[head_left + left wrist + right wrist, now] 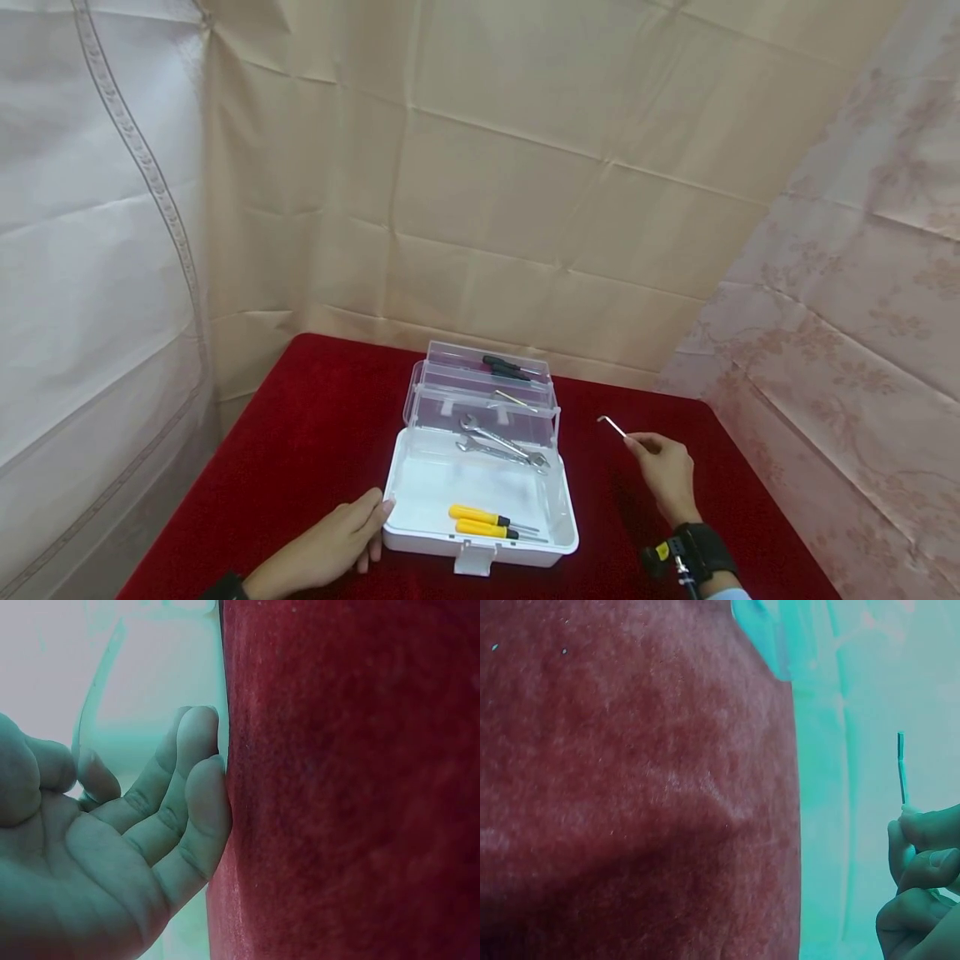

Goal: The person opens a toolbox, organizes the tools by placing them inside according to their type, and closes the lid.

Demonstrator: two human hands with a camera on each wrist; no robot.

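My right hand (667, 475) pinches a small silver hex key (613, 426) between thumb and fingertips, its short bent end pointing away. It is held up to the right of the white toolbox (442, 543). My left hand (341, 537) is at the toolbox's front left corner, thumb at the rim and fingers against the outer wall (150, 697). Inside the open box lie two yellow-handled screwdrivers (480, 521) near the front and two wrenches (506, 446) toward the back.
The clear lid and tray (487, 375) lean back behind the box, with black-handled tools (506, 367) and a thin metal rod (516, 401) there. A latch (475, 558) hangs at the box front. Red cloth (322, 417) covers the table, with hanging fabric (487, 167) around it.
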